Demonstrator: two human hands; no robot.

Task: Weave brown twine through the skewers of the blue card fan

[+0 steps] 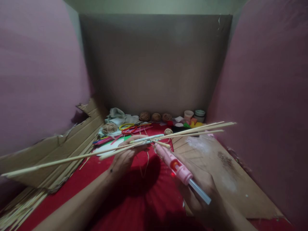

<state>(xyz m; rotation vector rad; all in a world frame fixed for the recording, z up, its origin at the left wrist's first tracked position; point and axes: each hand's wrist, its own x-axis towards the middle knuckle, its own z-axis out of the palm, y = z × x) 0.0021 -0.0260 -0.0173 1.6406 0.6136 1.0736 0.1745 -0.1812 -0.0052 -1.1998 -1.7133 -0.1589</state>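
My left hand (126, 153) is closed around a bundle of thin wooden sticks (192, 131) that fan out to both sides. Pale blue pieces (146, 139) cross the sticks near my fingers; I cannot make out what they are. A loose strand of twine (147, 160) dangles below the bundle. In my right hand (198, 183) is a pink hot glue gun (173, 162), its nozzle end close to where the sticks cross. A clear glue stick (199, 191) juts from its back, and a small red light glows on its side. Whether nozzle and sticks touch is hidden.
Red cloth (101, 189) covers the floor, with a cardboard sheet (240, 189) at right. More sticks (21, 208) lie by torn cardboard (69, 147) at left. Toward the back wall are twine balls (145, 116), scissors (128, 129), a white cup (189, 114) and a lidded jar (199, 115).
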